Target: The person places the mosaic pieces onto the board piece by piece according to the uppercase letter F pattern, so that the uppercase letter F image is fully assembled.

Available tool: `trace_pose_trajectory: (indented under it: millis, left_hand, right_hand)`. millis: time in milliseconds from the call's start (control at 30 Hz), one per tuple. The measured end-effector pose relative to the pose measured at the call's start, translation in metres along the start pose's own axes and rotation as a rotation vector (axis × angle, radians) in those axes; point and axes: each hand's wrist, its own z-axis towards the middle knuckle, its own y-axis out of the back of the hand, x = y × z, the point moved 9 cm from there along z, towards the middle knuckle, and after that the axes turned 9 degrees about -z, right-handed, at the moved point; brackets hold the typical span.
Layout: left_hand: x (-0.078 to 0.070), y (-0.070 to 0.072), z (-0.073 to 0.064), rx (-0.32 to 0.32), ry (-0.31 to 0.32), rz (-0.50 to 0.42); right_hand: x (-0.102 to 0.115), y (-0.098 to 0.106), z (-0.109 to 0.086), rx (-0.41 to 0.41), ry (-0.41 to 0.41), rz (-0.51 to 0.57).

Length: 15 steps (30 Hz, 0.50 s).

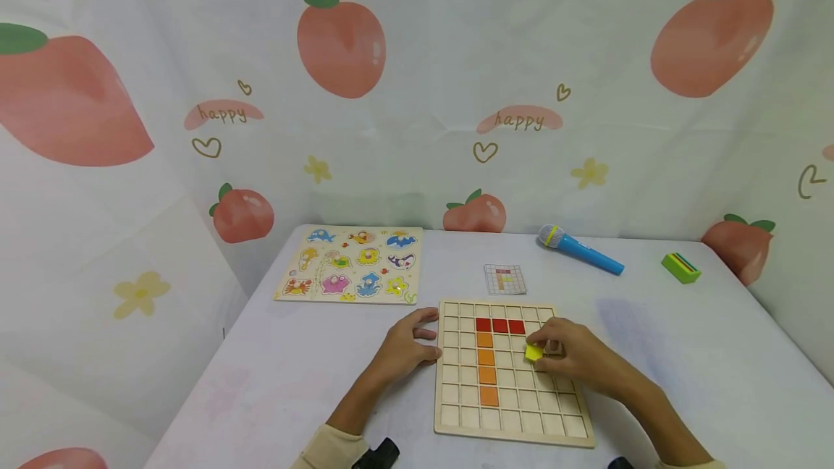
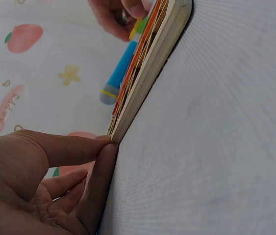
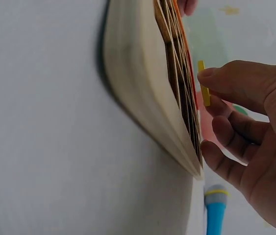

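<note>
A wooden grid board [image 1: 515, 439] lies on the table, with a row of red square tiles [image 1: 499, 326] and a column of orange square tiles [image 1: 486, 357] set in its cells. Between thumb and finger, my right hand [image 1: 576, 357] pinches a yellow square tile [image 1: 533, 352] over the board's right half. That tile is seen nearly edge-on in the right wrist view, held apart from the grid. My left hand [image 1: 399, 349] rests thumb and fingertips against the board's left edge. Behind the board lies a small card [image 1: 504, 279] printed with a coloured grid pattern.
An animal peg puzzle [image 1: 352, 295] sits at the back left. Toward the back right are a blue toy microphone [image 1: 583, 250] and a small green block with coloured stripes [image 1: 681, 267]. A fruit-printed cloth [image 1: 417, 129] hangs behind the white table [image 1: 260, 396].
</note>
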Motion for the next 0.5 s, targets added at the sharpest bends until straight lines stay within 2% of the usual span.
trace_pose_trajectory:
  millis: [500]
  left_hand:
    - [0.0,0.001,0.0,-0.001,0.007,-0.004]
  right_hand:
    - [0.021,-0.008,0.012,0.017,0.066,-0.045]
